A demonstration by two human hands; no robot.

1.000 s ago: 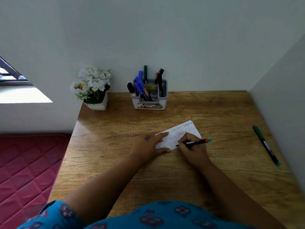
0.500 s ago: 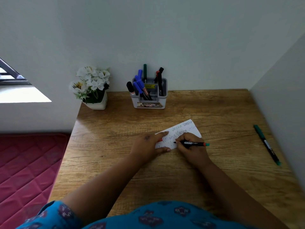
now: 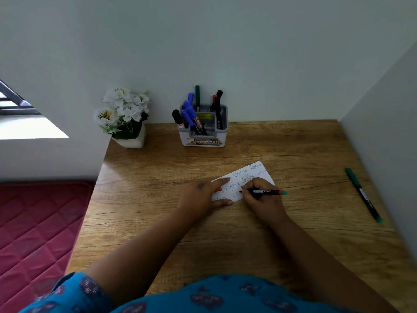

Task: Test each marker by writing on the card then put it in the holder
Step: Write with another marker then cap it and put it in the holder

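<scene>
A white card (image 3: 252, 175) with several handwritten words lies mid-table. My left hand (image 3: 203, 197) presses flat on its left end, fingers spread. My right hand (image 3: 261, 199) grips a black marker (image 3: 268, 191) with an orange and teal rear end, lying almost level with its tip on the card's lower row. A grey holder (image 3: 204, 132) at the back against the wall carries several blue, black, green and red markers. Another green-capped black marker (image 3: 363, 194) lies loose at the right, near the side wall.
A white pot of white flowers (image 3: 124, 116) stands at the table's back left corner. Walls close the back and right sides. A red quilted mattress (image 3: 38, 224) lies beyond the table's (image 3: 158, 177) left edge.
The marker in my right hand has tilted down to nearly level and its tip has shifted along the card's lower row. My left hand has stayed on the card.
</scene>
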